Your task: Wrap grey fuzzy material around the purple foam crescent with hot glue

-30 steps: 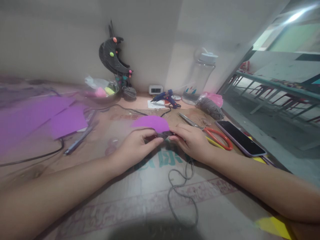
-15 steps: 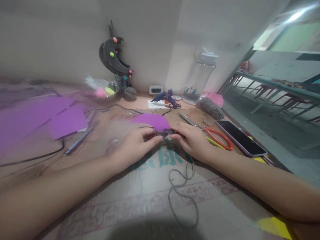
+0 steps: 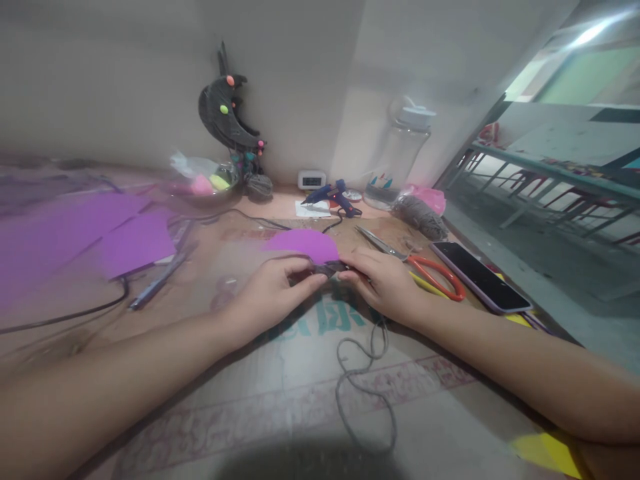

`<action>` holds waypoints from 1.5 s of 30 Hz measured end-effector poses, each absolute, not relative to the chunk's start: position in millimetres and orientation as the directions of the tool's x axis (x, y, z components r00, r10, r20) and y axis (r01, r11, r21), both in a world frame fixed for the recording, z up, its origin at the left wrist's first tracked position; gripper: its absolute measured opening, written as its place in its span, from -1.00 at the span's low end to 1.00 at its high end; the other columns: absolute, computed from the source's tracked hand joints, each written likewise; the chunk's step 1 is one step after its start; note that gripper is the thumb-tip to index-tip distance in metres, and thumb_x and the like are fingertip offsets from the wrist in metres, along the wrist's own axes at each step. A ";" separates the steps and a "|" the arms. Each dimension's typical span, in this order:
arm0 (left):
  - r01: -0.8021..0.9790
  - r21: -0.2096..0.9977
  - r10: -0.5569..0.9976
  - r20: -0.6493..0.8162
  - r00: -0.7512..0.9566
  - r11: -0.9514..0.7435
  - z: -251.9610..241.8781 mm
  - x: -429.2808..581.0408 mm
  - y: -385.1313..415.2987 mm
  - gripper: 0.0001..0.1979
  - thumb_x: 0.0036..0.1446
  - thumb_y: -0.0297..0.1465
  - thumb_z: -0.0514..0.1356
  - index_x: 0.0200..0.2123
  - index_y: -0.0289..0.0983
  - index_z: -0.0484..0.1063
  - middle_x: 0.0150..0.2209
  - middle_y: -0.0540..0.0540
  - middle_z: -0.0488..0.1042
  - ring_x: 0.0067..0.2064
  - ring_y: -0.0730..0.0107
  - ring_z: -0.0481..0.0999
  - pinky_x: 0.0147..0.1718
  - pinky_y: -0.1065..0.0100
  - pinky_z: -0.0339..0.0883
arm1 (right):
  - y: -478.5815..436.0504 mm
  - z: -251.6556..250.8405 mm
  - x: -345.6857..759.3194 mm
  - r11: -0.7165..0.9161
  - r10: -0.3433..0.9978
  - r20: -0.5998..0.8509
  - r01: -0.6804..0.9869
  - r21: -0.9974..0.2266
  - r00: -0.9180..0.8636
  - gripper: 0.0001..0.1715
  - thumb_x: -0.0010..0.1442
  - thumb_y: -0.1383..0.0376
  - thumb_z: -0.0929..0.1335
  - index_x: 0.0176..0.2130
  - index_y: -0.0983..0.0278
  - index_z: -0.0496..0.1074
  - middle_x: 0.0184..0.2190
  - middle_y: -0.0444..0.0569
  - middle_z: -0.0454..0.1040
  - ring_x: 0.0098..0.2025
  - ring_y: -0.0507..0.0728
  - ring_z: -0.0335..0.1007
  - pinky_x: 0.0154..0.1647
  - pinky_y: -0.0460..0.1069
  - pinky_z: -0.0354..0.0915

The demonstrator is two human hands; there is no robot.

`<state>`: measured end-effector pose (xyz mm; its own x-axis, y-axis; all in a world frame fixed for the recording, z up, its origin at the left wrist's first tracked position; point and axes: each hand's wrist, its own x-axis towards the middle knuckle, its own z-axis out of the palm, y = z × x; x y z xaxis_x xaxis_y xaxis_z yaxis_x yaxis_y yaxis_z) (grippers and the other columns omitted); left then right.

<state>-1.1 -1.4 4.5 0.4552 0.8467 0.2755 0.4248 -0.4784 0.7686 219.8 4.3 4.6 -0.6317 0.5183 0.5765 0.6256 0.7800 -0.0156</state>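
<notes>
Between my two hands, a small dark grey piece [image 3: 329,268] is pinched at both ends; its material is too blurred to make out. My left hand [image 3: 280,283] has thumb and fingers closed on its left end. Thumb and fingertips of my right hand [image 3: 383,283] press together at its right end. Just behind the fingers lies a round-edged purple sheet [image 3: 305,243], partly covered by them. A loose strand of grey yarn [image 3: 338,393] runs from beneath my right hand and loops across the cardboard-covered table [image 3: 240,413].
Scissors [image 3: 383,243] with orange handles and a phone [image 3: 483,277] lie right. Behind stand a blue glue gun [image 3: 330,193], small clock [image 3: 312,179], bottle [image 3: 400,157] and grey yarn ball [image 3: 420,217]. Purple sheets [image 3: 137,243] and a pen [image 3: 157,280] lie left; a dark crescent [image 3: 220,113] leans at the wall.
My right fingers have shifted slightly on the dark grey piece, and more of it shows between the hands. The yarn and other things stay in place.
</notes>
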 end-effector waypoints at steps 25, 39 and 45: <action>0.419 0.776 0.846 0.264 0.464 -0.471 5.0 -2.1 -1.6 -0.73 0.23 -0.29 0.12 -0.48 -0.27 0.42 -0.49 0.04 0.39 -0.44 0.45 0.31 -0.44 0.41 0.15 | 4.6 3.1 220.3 0.759 0.550 0.571 0.650 -0.037 -0.610 -0.61 0.40 0.14 0.18 -0.16 0.33 0.46 -0.41 0.00 0.50 -0.38 0.08 0.39 -0.39 -0.06 0.23; 0.422 0.791 0.867 0.259 0.426 -0.443 2.9 -1.7 1.5 -0.74 0.22 -0.24 0.13 -0.44 -0.26 0.44 -0.44 0.01 0.41 -0.37 0.40 0.37 -0.40 0.39 0.21 | 4.5 5.4 221.2 0.760 0.570 0.557 0.645 -0.078 -0.604 -0.66 0.38 0.21 0.22 -0.13 0.38 0.46 -0.43 0.00 0.44 -0.39 0.09 0.34 -0.39 -0.05 0.19; 0.417 0.792 0.866 0.266 0.423 -0.447 2.0 -2.5 1.5 -0.72 0.22 -0.23 0.13 -0.45 -0.27 0.43 -0.47 0.02 0.37 -0.41 0.42 0.32 -0.44 0.39 0.17 | 5.0 4.2 221.2 0.761 0.561 0.557 0.646 -0.056 -0.613 -0.67 0.38 0.19 0.21 -0.12 0.34 0.44 -0.40 0.01 0.47 -0.37 0.10 0.37 -0.37 -0.05 0.21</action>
